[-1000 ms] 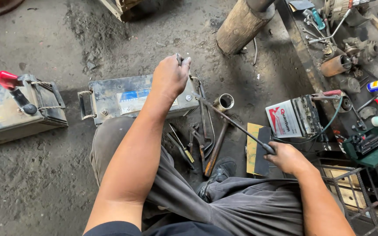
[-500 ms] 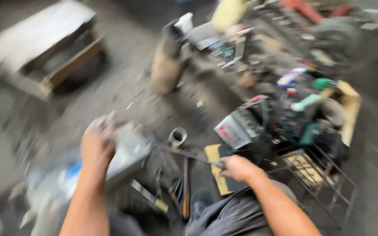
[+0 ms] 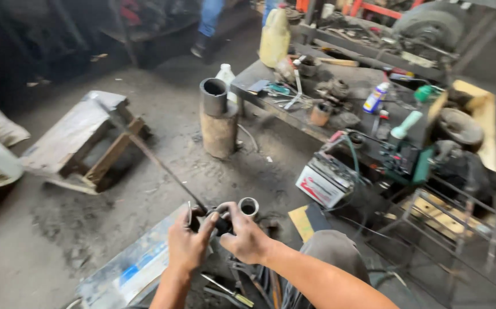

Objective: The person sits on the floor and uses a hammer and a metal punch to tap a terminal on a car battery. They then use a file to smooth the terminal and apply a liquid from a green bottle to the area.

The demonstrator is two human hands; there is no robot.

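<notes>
Holding: both hands, lower centre, meet on a dark part (image 3: 223, 224)
Left hand (image 3: 188, 246): fingers curled around it
Right hand (image 3: 247, 237): fingers pinching it
Rod (image 3: 162, 166): slants to upper left
Battery (image 3: 323, 184): white box, red label, centre right
Spray can (image 3: 375, 97): upper right, on table (image 3: 248, 86)

dim daylight from the right, dark upper left corner, motion blur at edges.

This is a messy repair workshop. The floor (image 3: 162, 189) is dirty and grey. A low metal bench (image 3: 294, 109) is full of tools and old parts. A car battery (image 3: 323, 184) with cables sits beside it, near a thick pipe (image 3: 218, 117).
</notes>
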